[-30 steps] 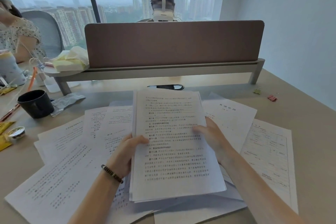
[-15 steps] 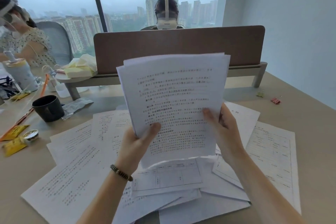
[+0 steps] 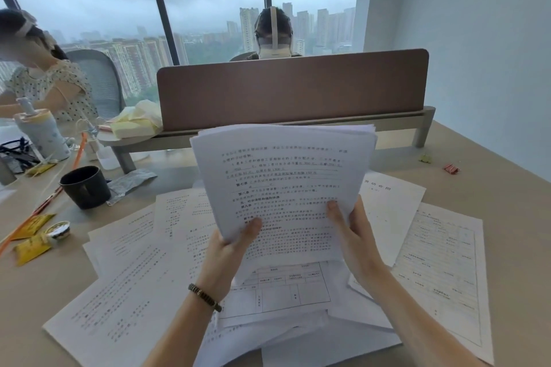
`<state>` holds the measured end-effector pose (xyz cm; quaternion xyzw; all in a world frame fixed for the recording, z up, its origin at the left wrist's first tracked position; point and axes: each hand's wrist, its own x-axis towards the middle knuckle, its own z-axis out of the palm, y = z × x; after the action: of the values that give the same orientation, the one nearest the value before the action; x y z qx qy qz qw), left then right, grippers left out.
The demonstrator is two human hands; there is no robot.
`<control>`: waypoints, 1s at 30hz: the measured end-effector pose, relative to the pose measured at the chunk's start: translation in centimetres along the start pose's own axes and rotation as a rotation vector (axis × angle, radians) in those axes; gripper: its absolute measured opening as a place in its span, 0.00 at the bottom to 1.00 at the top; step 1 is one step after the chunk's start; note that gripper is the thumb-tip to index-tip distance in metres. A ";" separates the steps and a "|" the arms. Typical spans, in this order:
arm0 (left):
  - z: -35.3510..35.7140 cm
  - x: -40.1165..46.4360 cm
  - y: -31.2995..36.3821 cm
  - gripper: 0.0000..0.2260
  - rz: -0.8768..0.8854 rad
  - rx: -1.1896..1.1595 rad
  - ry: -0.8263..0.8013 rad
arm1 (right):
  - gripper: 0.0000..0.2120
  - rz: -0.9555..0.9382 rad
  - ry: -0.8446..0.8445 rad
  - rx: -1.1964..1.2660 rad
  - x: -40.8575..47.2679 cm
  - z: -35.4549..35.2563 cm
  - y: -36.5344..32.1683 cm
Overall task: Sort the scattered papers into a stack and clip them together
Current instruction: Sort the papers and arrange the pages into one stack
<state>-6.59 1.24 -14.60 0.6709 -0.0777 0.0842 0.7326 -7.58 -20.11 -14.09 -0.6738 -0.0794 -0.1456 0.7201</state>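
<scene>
I hold a sheaf of printed papers (image 3: pixel 286 176) upright above the desk, its top edge curling away from me. My left hand (image 3: pixel 229 250) grips its lower left edge, thumb on the front sheet. My right hand (image 3: pixel 351 235) grips the lower right edge in the same way. Several loose printed sheets (image 3: pixel 128 283) lie fanned over the desk beneath, with a table form (image 3: pixel 286 292) just under the sheaf and more sheets at the right (image 3: pixel 444 271). A red binder clip (image 3: pixel 450 169) and a yellowish clip (image 3: pixel 425 158) lie far right on the desk.
A black mug (image 3: pixel 85 186) stands at the left beside a foil wrapper (image 3: pixel 131 183), yellow packets (image 3: pixel 31 235) and a small tin (image 3: pixel 58 231). A brown divider panel (image 3: pixel 292 88) closes the desk's far side. One person sits behind it, another at the far left.
Both hands lifted the sheaf off the desk and tipped it upright. Since half a second ago it has dropped a little lower, uncovering the table form beneath.
</scene>
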 end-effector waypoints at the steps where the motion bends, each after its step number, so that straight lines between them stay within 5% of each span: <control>1: 0.0 0.0 -0.1 0.13 -0.003 0.005 -0.007 | 0.12 0.012 0.011 -0.005 0.0 0.0 0.4; 5: -0.1 0.6 0.3 0.11 -0.032 0.033 -0.041 | 0.06 0.038 0.038 -0.133 0.2 -0.3 1.1; 12: -1.2 1.9 0.0 0.11 -0.325 0.194 -0.063 | 0.01 0.097 0.020 -0.498 1.3 -1.3 0.7; 15: -1.3 2.1 -1.0 0.13 -0.472 0.284 -0.047 | 0.14 0.156 0.025 -0.937 1.5 -3.0 1.8; 18: -1.4 2.1 -2.0 0.14 -0.549 0.339 -0.082 | 0.29 0.469 -0.010 -1.369 1.7 -5.8 3.1; 22: -1.3 2.3 -3.0 0.13 -0.588 0.420 -0.108 | 0.33 0.671 -0.104 -1.456 0.9 -7.8 4.7; 30: -1.1 2.6 -3.5 0.13 -0.582 0.436 -0.101 | 0.25 0.461 -0.175 -1.422 1.1 -8.1 5.2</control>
<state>-3.29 2.07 -17.50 0.8086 0.1002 -0.1464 0.5609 -5.57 -27.98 -19.27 -0.9850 0.1199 0.0465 0.1147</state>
